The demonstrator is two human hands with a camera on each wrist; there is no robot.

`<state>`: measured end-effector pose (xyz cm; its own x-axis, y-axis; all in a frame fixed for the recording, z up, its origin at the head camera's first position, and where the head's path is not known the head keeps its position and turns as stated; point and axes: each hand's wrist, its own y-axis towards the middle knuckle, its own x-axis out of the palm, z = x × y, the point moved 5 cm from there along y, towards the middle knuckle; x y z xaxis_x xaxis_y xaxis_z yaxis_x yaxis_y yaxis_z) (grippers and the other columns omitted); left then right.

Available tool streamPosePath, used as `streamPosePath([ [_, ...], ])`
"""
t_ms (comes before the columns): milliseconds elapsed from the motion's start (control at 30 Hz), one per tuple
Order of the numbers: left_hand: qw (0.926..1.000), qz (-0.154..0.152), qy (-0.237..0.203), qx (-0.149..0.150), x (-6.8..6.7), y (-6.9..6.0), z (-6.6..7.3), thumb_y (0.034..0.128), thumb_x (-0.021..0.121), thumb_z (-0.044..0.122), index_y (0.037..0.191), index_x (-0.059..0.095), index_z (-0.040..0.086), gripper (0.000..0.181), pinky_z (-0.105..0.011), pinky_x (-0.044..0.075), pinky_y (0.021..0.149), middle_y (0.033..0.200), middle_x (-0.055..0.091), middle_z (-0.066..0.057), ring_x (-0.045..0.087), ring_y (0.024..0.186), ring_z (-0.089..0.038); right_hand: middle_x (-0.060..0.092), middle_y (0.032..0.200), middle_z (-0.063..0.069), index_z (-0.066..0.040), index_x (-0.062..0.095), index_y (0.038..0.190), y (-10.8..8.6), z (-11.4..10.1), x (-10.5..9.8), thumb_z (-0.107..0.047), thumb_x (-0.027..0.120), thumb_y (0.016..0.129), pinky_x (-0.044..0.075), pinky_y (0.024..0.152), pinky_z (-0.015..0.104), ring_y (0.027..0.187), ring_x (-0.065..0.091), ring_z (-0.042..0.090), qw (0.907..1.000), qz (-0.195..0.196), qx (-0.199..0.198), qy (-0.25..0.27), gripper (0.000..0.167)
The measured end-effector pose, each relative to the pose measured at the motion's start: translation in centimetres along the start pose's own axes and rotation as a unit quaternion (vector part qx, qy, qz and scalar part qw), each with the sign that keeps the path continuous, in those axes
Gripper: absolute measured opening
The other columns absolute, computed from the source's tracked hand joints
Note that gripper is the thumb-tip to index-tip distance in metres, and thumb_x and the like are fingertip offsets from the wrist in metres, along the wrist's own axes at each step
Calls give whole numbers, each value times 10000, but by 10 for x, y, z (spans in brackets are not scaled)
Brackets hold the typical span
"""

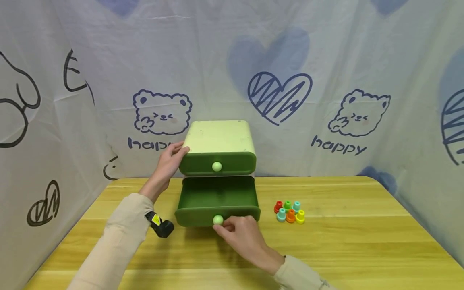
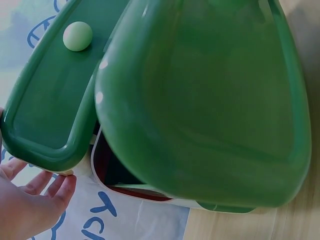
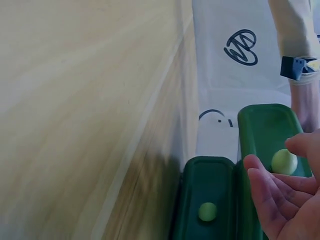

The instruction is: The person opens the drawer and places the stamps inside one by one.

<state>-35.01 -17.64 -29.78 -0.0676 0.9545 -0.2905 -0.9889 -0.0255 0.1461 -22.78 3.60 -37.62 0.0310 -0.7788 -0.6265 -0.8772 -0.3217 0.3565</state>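
Head view: boxy drawer cabinet with a smooth pale cream-green top (image 1: 219,135) stands toward the back of a yellow wood-grain counter (image 1: 344,241); dark green top drawer (image 1: 197,164) pushed in, round pale green knob on its front; second dark green drawer (image 1: 192,216) directly below it, pulled well out, inside showing.

Right hand (image 1: 246,237) at the front of the second drawer; thumb and forefinger pinched to either side of its pale green ball knob (image 1: 218,220), gap just the knob's width; right wrist view agrees, other fingers partly extended; a third dark green drawer (image 3: 207,185) sits farther back beneath.

Left hand (image 1: 168,161) on the cabinet's upper left edge; left wrist view: fingers (image 2: 57,192) parted, slightly bent, tips touching the side, not wrapped round it.

Six small stepped plastic pegs (image 1: 291,216) right of the second drawer, apart from it; back row red, green, light blue; front row light blue, orange, yellow; behind everything, white curtain (image 1: 217,60) printed with blue hearts, bears and "happy".
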Motion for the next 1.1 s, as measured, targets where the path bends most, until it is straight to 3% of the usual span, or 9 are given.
streamPosePath([
  [400,10000,0,28,-3,-3,-1,-1,983,498,338,1504,299,53,626,-449,282,1104,1477,376,-191,375,1321,-337,706,830,6,-16,722,962,-11,-20,-42,-160,674,917,530,623,223,710,635,81,9959,-173,-809,371,158],
  [567,10000,5,-12,14,-3,0,-1,981,503,331,1499,310,50,620,-442,284,1103,1473,383,-187,376,1320,-332,699,860,-11,-25,716,988,-9,-16,-65,-106,688,898,526,598,236,745,627,84,9948,85,-975,273,124],
  [700,10000,-26,-37,23,-2,0,-1,982,502,326,1500,302,44,623,-453,278,1104,1471,380,-196,374,1318,-339,688,859,-19,-31,715,992,-5,-4,-80,-83,692,888,530,607,243,752,625,93,9967,326,-732,98,119],
  [933,10000,-37,-55,36,-1,0,-1,984,500,325,1501,298,42,623,-457,277,1105,1473,376,-201,371,1321,-342,675,850,-34,-62,719,1010,-2,27,-105,-101,693,891,531,647,260,747,615,98,9977,661,28,-161,128],
  [1100,10000,-33,-46,49,0,0,-1,983,498,329,1501,299,42,624,-457,283,1102,1468,380,-200,380,1311,-343,684,882,-19,-71,713,1019,-2,53,-119,-127,677,909,536,723,321,800,627,144,9963,615,484,-350,128],
])
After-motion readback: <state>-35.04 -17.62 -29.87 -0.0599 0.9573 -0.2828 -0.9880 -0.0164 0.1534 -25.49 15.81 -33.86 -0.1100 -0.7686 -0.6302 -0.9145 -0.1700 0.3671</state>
